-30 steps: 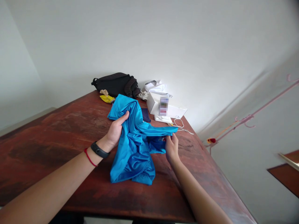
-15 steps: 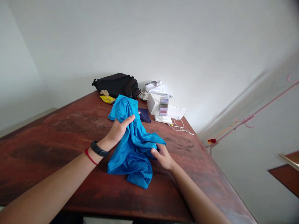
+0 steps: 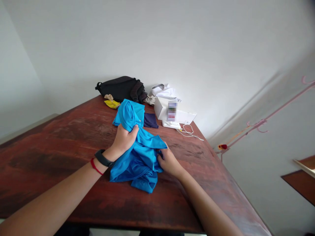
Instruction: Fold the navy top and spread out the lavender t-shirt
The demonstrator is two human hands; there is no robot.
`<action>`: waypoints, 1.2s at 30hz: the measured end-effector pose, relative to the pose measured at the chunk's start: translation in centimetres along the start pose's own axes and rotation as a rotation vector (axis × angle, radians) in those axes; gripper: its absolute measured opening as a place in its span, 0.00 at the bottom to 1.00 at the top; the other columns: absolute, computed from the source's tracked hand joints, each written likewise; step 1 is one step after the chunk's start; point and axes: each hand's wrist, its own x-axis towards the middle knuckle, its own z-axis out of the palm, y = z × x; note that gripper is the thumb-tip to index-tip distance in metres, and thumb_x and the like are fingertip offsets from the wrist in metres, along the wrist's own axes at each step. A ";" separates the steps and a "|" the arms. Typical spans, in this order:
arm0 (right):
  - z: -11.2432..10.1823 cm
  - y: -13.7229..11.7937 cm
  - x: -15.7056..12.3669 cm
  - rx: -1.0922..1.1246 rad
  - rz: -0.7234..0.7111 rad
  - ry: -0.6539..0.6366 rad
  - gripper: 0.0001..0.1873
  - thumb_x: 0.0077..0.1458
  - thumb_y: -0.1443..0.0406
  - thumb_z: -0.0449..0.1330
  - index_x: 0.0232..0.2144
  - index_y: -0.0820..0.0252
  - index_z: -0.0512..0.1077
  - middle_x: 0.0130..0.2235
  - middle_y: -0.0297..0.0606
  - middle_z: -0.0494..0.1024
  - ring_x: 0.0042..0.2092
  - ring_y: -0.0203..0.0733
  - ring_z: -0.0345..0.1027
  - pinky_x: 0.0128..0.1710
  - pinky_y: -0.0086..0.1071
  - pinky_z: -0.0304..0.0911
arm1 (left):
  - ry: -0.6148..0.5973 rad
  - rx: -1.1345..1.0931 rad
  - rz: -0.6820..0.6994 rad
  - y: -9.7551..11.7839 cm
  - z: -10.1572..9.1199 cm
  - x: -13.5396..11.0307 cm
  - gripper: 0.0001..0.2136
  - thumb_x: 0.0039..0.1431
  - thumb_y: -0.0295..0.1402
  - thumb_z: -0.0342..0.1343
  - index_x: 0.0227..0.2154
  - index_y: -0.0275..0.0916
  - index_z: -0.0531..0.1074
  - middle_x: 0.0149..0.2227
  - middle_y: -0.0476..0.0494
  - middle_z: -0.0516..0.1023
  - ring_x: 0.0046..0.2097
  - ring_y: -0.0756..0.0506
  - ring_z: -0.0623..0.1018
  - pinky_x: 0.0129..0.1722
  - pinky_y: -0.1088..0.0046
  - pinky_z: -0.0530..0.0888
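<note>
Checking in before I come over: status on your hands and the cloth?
Left hand gripping bunched blue cloth. Right hand at its edge. Navy cloth just beyond; black bag farther back.

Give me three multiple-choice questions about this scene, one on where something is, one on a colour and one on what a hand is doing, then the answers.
1. Where is the black bag?
A. On the floor
B. At the far end of the wooden table
C. Hanging on the wall

2. What colour is the thin band next to the black wristband?
A. Yellow
B. White
C. Red

3. What is the right hand touching?
A. The white box
B. The blue garment
C. The black bag

Answers:
1. B, since the bag lies on the tabletop by the wall.
2. C, since the band shows red on the wrist.
3. B, since its fingers are at the fabric's edge.
</note>
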 end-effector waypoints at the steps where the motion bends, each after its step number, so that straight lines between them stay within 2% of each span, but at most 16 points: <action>1: -0.1 0.2 0.0 -0.023 0.039 0.008 0.23 0.53 0.74 0.56 0.52 0.60 0.72 0.53 0.48 0.74 0.51 0.51 0.71 0.53 0.43 0.66 | 0.007 0.007 0.006 0.0 0.0 0.0 0.07 0.60 0.34 0.54 0.36 0.39 0.76 0.40 0.43 0.83 0.49 0.39 0.81 0.59 0.60 0.72; 4: -0.5 0.5 0.3 -0.038 0.129 -0.007 0.14 0.54 0.70 0.60 0.44 0.59 0.74 0.43 0.42 0.77 0.38 0.45 0.71 0.41 0.37 0.67 | 0.024 0.013 0.026 -0.1 0.0 0.0 0.07 0.60 0.35 0.54 0.33 0.40 0.74 0.38 0.43 0.83 0.45 0.40 0.81 0.58 0.61 0.73; 8: -1.0 0.5 0.7 0.018 0.149 0.045 0.04 0.57 0.67 0.59 0.33 0.58 0.75 0.33 0.36 0.76 0.35 0.43 0.69 0.37 0.34 0.62 | 0.051 0.005 0.020 -0.2 0.1 0.1 0.07 0.60 0.35 0.54 0.35 0.40 0.75 0.40 0.44 0.83 0.46 0.41 0.81 0.58 0.63 0.73; 11: -1.1 0.7 0.9 0.034 0.163 0.163 0.05 0.58 0.65 0.57 0.31 0.58 0.73 0.32 0.36 0.75 0.33 0.42 0.68 0.35 0.33 0.61 | 0.131 0.004 0.018 -0.3 0.0 0.2 0.09 0.61 0.36 0.55 0.37 0.39 0.77 0.42 0.44 0.83 0.48 0.40 0.81 0.58 0.63 0.72; 15: -1.6 1.1 0.9 0.145 0.256 0.376 0.07 0.60 0.61 0.56 0.35 0.57 0.71 0.31 0.35 0.73 0.32 0.41 0.67 0.31 0.31 0.61 | 0.234 -0.013 0.030 0.0 -0.3 0.4 0.09 0.61 0.36 0.55 0.36 0.39 0.78 0.40 0.44 0.84 0.46 0.40 0.82 0.57 0.62 0.74; 19: -1.9 0.7 0.7 0.300 0.325 0.537 0.12 0.64 0.54 0.54 0.35 0.55 0.66 0.24 0.27 0.64 0.24 0.37 0.57 0.24 0.29 0.54 | 0.268 -0.055 0.051 0.8 -0.7 0.3 0.09 0.62 0.36 0.54 0.30 0.40 0.76 0.37 0.45 0.83 0.43 0.41 0.82 0.55 0.63 0.75; 23: -1.9 -0.1 0.7 0.360 0.249 0.613 0.13 0.64 0.53 0.54 0.34 0.55 0.65 0.26 0.27 0.61 0.25 0.35 0.54 0.25 0.28 0.53 | 0.262 -0.063 0.054 1.0 -0.7 0.2 0.09 0.62 0.38 0.53 0.29 0.42 0.74 0.38 0.45 0.82 0.43 0.41 0.81 0.56 0.62 0.74; 29: -2.3 -0.7 0.9 0.346 0.277 0.533 0.18 0.61 0.51 0.59 0.30 0.59 0.70 0.24 0.29 0.62 0.26 0.35 0.53 0.25 0.29 0.51 | 0.253 -0.074 0.048 0.9 -0.8 0.3 0.09 0.62 0.38 0.53 0.29 0.44 0.74 0.38 0.46 0.82 0.44 0.40 0.81 0.58 0.61 0.74; 33: -2.8 -1.1 0.7 0.218 0.234 0.588 0.15 0.60 0.54 0.61 0.31 0.59 0.72 0.26 0.32 0.67 0.29 0.38 0.60 0.28 0.30 0.55 | 0.212 -0.038 0.012 0.9 -0.8 0.2 0.10 0.64 0.41 0.52 0.31 0.45 0.76 0.40 0.46 0.83 0.47 0.39 0.81 0.59 0.60 0.73; 36: -3.0 -1.4 0.6 0.158 0.145 0.630 0.11 0.61 0.57 0.60 0.33 0.57 0.72 0.31 0.35 0.72 0.34 0.41 0.66 0.33 0.33 0.61 | 0.110 -0.030 0.004 0.5 -0.5 0.0 0.12 0.65 0.43 0.53 0.34 0.44 0.77 0.39 0.45 0.84 0.50 0.38 0.80 0.60 0.57 0.72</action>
